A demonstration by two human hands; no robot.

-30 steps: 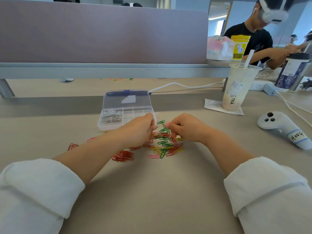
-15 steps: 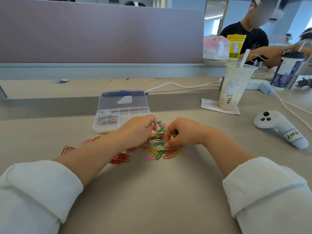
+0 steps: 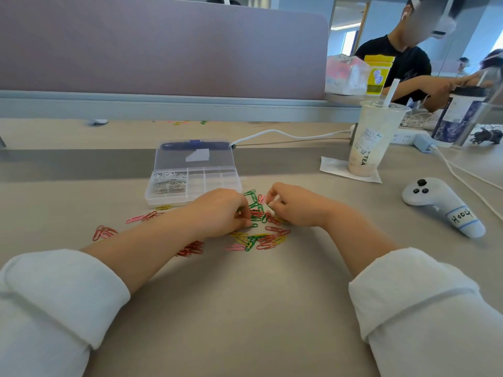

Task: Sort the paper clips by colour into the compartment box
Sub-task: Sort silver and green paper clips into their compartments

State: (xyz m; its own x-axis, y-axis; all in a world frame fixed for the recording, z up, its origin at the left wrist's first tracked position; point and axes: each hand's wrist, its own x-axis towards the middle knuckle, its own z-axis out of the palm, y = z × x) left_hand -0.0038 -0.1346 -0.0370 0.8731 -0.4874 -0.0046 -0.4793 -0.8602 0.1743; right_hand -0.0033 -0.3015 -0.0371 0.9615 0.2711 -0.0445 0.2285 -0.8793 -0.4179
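As before, both hands (image 3: 217, 213) on clips (image 3: 258, 235)

One head-worn view — ours alone, looking forward and down.

We see the desk (image 3: 245, 308) from just above and behind our own forearms, close in, wide-angle; our left hand (image 3: 217, 213) and right hand (image 3: 296, 208) sit mid-frame, the divider panel (image 3: 163, 44) closes the far side — no second view shares anything.
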